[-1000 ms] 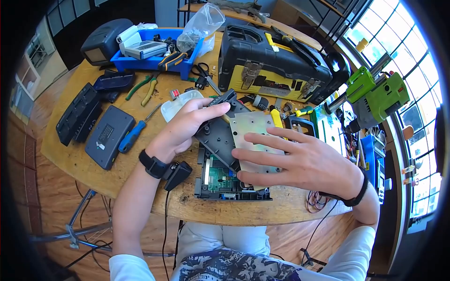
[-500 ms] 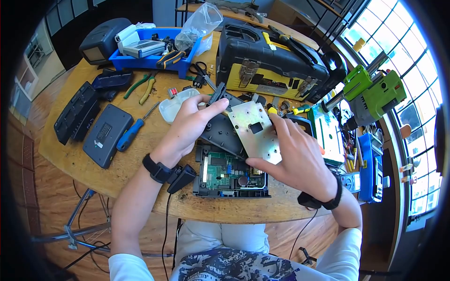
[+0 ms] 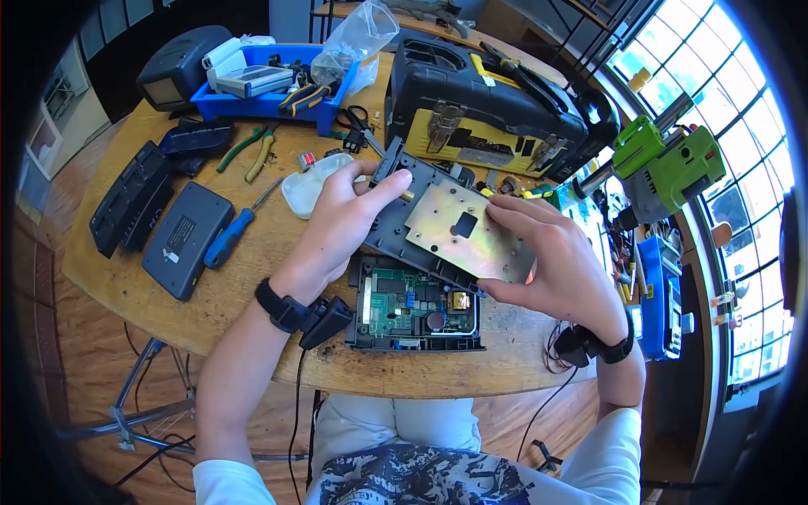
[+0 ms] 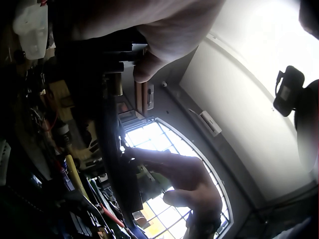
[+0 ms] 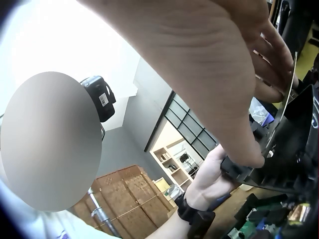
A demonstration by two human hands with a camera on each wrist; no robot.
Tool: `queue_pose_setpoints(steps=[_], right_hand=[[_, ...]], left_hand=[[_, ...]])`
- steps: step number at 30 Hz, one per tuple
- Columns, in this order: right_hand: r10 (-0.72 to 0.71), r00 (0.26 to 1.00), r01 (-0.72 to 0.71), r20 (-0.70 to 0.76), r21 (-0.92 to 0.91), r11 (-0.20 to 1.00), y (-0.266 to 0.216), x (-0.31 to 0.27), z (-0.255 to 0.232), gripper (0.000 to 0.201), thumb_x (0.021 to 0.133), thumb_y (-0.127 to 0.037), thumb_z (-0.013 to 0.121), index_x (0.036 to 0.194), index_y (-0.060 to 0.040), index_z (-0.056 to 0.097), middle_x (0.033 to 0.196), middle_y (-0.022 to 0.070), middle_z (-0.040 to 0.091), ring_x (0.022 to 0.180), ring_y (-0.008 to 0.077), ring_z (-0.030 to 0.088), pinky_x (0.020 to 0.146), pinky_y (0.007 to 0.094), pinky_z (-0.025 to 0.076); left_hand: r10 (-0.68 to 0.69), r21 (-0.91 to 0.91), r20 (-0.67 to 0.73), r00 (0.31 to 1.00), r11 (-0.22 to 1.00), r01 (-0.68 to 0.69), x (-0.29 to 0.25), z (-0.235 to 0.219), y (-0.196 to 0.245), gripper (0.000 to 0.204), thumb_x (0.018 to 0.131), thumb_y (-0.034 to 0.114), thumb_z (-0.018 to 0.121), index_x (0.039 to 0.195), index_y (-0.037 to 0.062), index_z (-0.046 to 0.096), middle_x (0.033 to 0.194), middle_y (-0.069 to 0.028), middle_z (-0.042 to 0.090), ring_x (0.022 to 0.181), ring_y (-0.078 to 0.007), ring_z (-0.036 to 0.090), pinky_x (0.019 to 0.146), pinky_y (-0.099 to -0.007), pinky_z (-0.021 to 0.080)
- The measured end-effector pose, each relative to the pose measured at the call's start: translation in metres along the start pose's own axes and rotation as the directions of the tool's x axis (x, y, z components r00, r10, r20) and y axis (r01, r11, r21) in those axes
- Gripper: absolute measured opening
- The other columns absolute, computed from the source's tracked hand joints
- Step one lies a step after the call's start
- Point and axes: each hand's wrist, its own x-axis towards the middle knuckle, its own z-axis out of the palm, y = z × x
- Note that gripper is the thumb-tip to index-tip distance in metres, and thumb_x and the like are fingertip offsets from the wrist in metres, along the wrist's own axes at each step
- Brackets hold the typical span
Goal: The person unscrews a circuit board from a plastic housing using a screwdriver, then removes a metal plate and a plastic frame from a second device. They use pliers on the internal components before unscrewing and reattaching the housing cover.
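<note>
- The cover (image 3: 391, 225) is pinched at its left end by the left hand (image 3: 337, 223), thumb on top, the fingers partly hidden; if that pinch were loosened, the end could be dropped.
- The plate (image 3: 480, 244) is laid over the cover, and its right end is held by the curved right hand (image 3: 560, 261), with the thumb at the cover's near edge. How firmly it is gripped cannot be told.
- Whether the plate is fastened to the cover cannot be seen; if it is loose, it could be slid off by a tilt.
- Both are held just beyond the base (image 3: 454, 343) and partly over it, so the bare board (image 3: 389, 310) could be struck in a slip, and its parts scratched or bent by the plate's edge.
- The yellow part (image 3: 460, 300) might be knocked first, since the cover's near edge is held close to it.
- Any wire hidden beneath the cover could be strained by a sudden lift; none can be made out.
- The scissors (image 3: 358, 118) could be nudged by the cover's far left corner, which is held near them.
</note>
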Motion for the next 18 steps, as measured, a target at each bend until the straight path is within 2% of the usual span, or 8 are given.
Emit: queue_pose_setpoints(steps=[10, 12, 18], right_hand=[[0.01, 0.997, -0.005, -0.078, 0.066, 0.998, 0.0, -0.001, 0.019, 0.078, 0.078, -0.035, 0.094, 0.139, 0.0068, 0.069, 0.152, 0.0241, 0.064, 0.137, 0.0429, 0.064, 0.118, 0.0477, 0.05], [-0.013, 0.996, 0.022, -0.088, 0.105, 0.994, -0.001, -0.001, 0.019, 0.074, 0.078, -0.029, 0.092, 0.135, 0.0106, 0.067, 0.148, 0.0255, 0.064, 0.13, 0.0443, 0.066, 0.114, 0.0481, 0.051], [-0.057, 0.987, 0.075, -0.153, 0.109, 0.991, 0.0, 0.003, 0.028, 0.073, 0.076, -0.027, 0.094, 0.133, 0.0107, 0.068, 0.144, 0.0249, 0.065, 0.13, 0.0436, 0.064, 0.113, 0.0489, 0.051]], left_hand=[[0.01, 0.045, 0.001, 1.0, 0.999, -0.01, -0.001, 0.002, -0.001, 0.054, 0.099, 0.037, 0.083, 0.129, -0.0041, 0.063, 0.103, -0.0084, 0.074, 0.087, -0.0095, 0.072, 0.074, -0.0236, 0.058], [0.011, 0.059, 0.004, 1.0, 0.998, -0.012, -0.002, 0.002, -0.001, 0.054, 0.099, 0.037, 0.083, 0.129, -0.0039, 0.063, 0.104, -0.0087, 0.074, 0.087, -0.0095, 0.072, 0.074, -0.0236, 0.058], [0.007, 0.05, 0.012, 1.0, 0.999, -0.008, -0.001, 0.002, -0.004, 0.052, 0.1, 0.035, 0.082, 0.129, -0.004, 0.063, 0.104, -0.009, 0.075, 0.089, -0.0099, 0.073, 0.074, -0.0238, 0.059]])
